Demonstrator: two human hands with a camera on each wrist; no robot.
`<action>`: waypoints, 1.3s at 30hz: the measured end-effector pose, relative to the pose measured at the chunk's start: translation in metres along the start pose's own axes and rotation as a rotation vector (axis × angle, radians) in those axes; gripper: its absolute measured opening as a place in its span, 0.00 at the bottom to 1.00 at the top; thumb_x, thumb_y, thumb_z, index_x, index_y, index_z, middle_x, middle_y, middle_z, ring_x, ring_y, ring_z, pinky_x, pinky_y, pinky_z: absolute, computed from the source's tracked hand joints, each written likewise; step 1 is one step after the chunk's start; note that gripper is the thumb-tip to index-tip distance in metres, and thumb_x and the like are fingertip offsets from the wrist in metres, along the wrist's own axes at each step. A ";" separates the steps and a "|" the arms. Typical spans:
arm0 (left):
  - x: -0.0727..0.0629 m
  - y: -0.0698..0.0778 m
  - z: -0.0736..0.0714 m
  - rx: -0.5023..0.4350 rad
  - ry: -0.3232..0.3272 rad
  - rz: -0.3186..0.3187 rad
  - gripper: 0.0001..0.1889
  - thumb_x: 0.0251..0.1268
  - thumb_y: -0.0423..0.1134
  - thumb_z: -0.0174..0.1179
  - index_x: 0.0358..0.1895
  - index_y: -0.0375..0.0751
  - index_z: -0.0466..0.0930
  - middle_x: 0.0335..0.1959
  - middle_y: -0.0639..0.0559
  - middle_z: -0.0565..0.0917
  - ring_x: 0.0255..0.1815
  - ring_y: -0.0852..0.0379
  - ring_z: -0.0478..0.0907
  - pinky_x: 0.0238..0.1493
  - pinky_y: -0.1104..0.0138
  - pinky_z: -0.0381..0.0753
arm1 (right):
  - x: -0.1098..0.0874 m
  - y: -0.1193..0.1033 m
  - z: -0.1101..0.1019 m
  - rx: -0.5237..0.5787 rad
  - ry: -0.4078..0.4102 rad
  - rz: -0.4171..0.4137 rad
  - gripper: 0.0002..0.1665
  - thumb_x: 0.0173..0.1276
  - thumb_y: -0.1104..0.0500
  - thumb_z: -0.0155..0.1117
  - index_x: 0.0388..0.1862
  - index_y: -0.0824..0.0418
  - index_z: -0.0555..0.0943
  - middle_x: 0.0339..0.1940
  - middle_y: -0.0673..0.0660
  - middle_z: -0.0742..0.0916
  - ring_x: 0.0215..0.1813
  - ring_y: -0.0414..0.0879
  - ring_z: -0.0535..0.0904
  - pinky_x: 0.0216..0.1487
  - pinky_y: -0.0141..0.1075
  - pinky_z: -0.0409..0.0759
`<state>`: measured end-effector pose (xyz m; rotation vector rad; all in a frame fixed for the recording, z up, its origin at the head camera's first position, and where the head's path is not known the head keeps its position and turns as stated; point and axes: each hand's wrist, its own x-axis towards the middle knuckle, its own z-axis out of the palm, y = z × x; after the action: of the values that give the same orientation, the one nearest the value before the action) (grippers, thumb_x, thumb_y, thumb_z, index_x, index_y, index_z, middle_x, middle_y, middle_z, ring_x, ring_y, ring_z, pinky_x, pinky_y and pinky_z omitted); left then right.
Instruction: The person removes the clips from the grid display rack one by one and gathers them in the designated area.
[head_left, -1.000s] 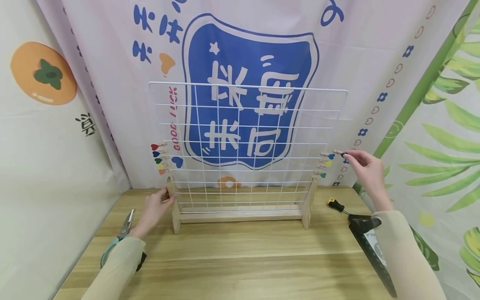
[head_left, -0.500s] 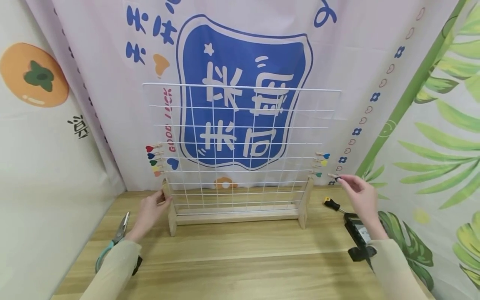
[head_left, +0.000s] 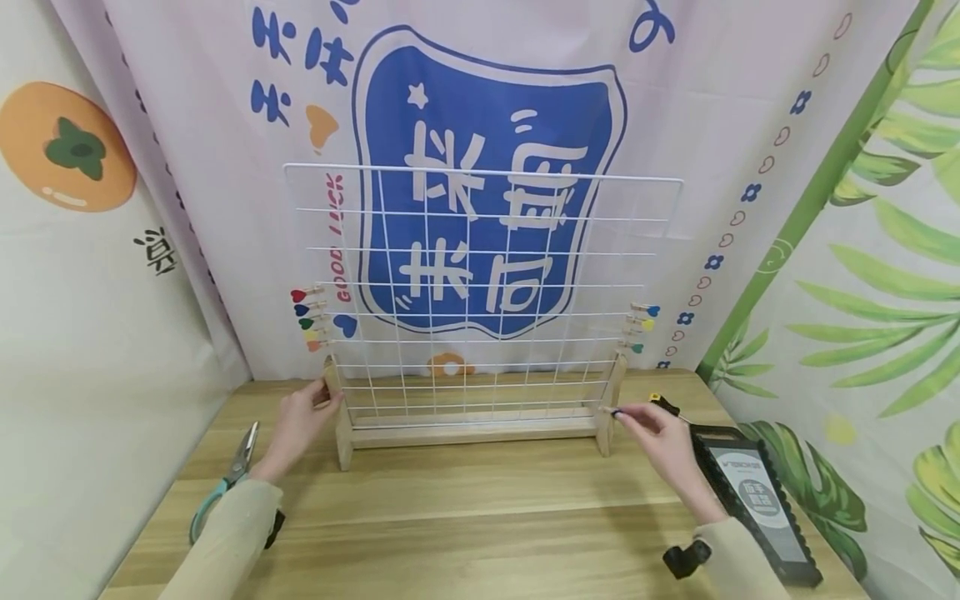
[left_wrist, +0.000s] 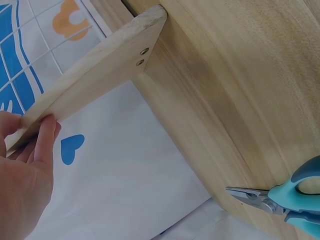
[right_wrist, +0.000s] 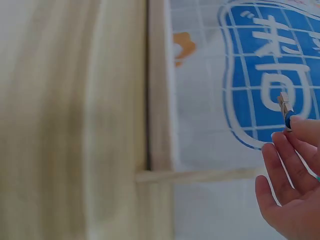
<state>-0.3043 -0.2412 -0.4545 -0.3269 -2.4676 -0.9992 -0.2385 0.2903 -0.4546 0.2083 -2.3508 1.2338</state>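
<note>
Pinching a blue-hearted clothespin (right_wrist: 285, 106), seemingly yet unclipped, the right hand (head_left: 654, 433) has dropped near the right post (head_left: 615, 383); the left hand (head_left: 298, 418) grips the left post (head_left: 343, 437).

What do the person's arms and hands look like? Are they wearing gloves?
No gloves: the left hand and right hand are both bare. The left sleeve and right sleeve are plain, pale yellowish cream and reach down to the wrists. A small black gadget shows at the right cuff, and another black piece peeks out by the left.
</note>
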 end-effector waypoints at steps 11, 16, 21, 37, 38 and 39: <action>0.000 -0.002 0.002 -0.013 0.004 -0.016 0.05 0.66 0.28 0.59 0.39 0.28 0.80 0.43 0.27 0.86 0.45 0.32 0.86 0.43 0.48 0.87 | -0.029 0.022 0.055 0.002 -0.168 0.049 0.07 0.64 0.60 0.70 0.41 0.59 0.87 0.38 0.55 0.91 0.38 0.34 0.85 0.43 0.25 0.85; 0.000 -0.002 0.002 -0.010 0.011 -0.015 0.05 0.65 0.28 0.60 0.39 0.28 0.80 0.42 0.27 0.86 0.44 0.32 0.86 0.43 0.48 0.87 | -0.036 0.029 0.073 -0.051 -0.216 -0.012 0.05 0.62 0.63 0.72 0.38 0.58 0.87 0.36 0.53 0.91 0.36 0.34 0.85 0.39 0.26 0.86; 0.000 -0.001 0.002 -0.014 0.009 -0.016 0.05 0.65 0.28 0.60 0.40 0.27 0.81 0.43 0.27 0.86 0.45 0.32 0.86 0.43 0.48 0.87 | -0.038 0.032 0.084 -0.107 -0.273 -0.012 0.05 0.62 0.62 0.72 0.37 0.59 0.87 0.34 0.53 0.91 0.33 0.34 0.83 0.36 0.25 0.83; 0.001 -0.002 0.002 -0.002 0.007 -0.010 0.07 0.65 0.28 0.60 0.42 0.26 0.81 0.43 0.26 0.86 0.45 0.32 0.86 0.43 0.48 0.87 | -0.038 0.034 0.092 -0.207 -0.371 -0.098 0.04 0.60 0.62 0.73 0.33 0.60 0.87 0.31 0.50 0.87 0.30 0.29 0.73 0.29 0.23 0.73; 0.001 -0.002 0.002 -0.001 0.008 -0.009 0.07 0.65 0.28 0.60 0.42 0.26 0.81 0.43 0.27 0.86 0.45 0.32 0.86 0.43 0.48 0.87 | -0.038 0.035 0.092 -0.208 -0.372 -0.100 0.04 0.60 0.61 0.74 0.34 0.60 0.87 0.31 0.50 0.87 0.30 0.30 0.73 0.29 0.23 0.73; 0.000 -0.002 0.002 -0.002 0.008 -0.010 0.07 0.65 0.28 0.60 0.43 0.26 0.81 0.43 0.26 0.86 0.45 0.32 0.86 0.43 0.48 0.87 | -0.038 0.035 0.092 -0.206 -0.376 -0.099 0.04 0.60 0.61 0.74 0.34 0.60 0.87 0.31 0.50 0.87 0.30 0.30 0.74 0.29 0.23 0.73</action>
<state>-0.3061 -0.2413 -0.4567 -0.3112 -2.4637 -1.0055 -0.2483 0.2331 -0.5429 0.5204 -2.7279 0.9627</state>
